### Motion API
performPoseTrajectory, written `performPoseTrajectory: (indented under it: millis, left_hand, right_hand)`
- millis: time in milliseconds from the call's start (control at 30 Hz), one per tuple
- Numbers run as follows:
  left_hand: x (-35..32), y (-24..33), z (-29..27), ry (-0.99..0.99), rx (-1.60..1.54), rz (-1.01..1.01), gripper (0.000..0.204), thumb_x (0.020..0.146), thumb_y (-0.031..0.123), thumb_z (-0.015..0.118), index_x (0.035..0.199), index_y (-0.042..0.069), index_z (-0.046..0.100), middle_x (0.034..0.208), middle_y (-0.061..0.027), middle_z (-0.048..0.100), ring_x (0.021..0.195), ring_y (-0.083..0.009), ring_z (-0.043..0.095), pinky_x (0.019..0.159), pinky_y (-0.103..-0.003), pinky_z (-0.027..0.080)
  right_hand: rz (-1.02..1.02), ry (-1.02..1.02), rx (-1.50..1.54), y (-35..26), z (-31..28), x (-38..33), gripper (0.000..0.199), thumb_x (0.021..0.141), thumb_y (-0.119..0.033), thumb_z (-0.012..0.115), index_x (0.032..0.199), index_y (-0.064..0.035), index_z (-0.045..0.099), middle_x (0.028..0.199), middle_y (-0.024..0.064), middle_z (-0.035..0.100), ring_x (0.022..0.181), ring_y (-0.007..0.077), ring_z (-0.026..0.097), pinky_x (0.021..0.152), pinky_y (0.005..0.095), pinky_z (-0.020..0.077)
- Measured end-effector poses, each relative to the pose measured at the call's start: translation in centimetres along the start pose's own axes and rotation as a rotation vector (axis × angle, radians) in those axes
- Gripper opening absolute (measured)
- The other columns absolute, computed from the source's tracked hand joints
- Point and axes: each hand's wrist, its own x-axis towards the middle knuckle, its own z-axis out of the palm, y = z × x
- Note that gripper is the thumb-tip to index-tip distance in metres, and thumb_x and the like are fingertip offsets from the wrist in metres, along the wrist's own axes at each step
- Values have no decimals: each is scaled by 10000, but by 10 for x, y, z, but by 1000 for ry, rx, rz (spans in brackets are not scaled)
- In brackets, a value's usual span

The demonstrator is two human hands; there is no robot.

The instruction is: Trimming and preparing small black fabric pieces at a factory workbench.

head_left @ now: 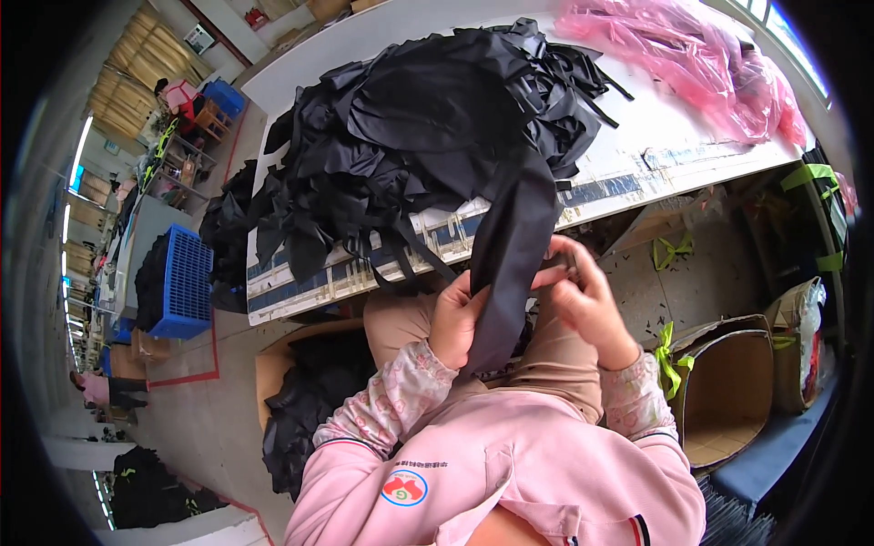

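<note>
- The left hand (455,320) is curled in a closed grip around the edge of a long black fabric strip (512,264), over the lap.
- The right hand (587,305) is clenched on the other edge of the same strip, just beside the left hand; its fingers (569,259) are bent over something small that cannot be made out.
- The strip is held between the two hands; its lower end hangs down to the knees, and its upper end runs up onto the tabletop (637,155), where it is joined to the heap there.
- A large pile of black fabric pieces (428,118) is spread over the tabletop, with loose straps draped over the near edge.
- Pink sleeves (391,400) and tan trousers (564,364) are seen below the hands.
- A crumpled pink plastic bag (692,64) is laid at the far right end of the tabletop, well apart from the hands.
- An open cardboard box (728,382) is set on the floor to the right of the knees, with green strapping (669,359) at its edge.
- A box filled with more black fabric (309,400) is placed on the floor to the left.
- A blue plastic crate (187,282) is seen farther left, beyond the end of the tabletop.
</note>
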Motion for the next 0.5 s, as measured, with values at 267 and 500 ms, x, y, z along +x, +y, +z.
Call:
performPoseTrajectory:
  millis: [267, 500]
  left_hand:
    - [2, 2, -2, 67, 108, 276, 102, 910, 35, 585, 1010, 37, 603, 947, -11, 652, 808, -74, 599, 729, -227, 497]
    - [2, 18, -46, 63, -205, 78, 125, 902, 54, 585, 1011, 49, 648, 1017, -52, 676, 920, -141, 639, 815, -268, 507]
  right_hand:
    - [-18, 160, -85, 17, 14, -3, 246, 823, -21, 700, 1043, -33, 589, 722, -74, 512, 601, 7, 424, 537, 156, 344]
    - [-74, 198, -57, -17, -6, -7, 266, 848, 18, 647, 1088, -44, 548, 751, -70, 507, 562, -17, 400, 451, 140, 285]
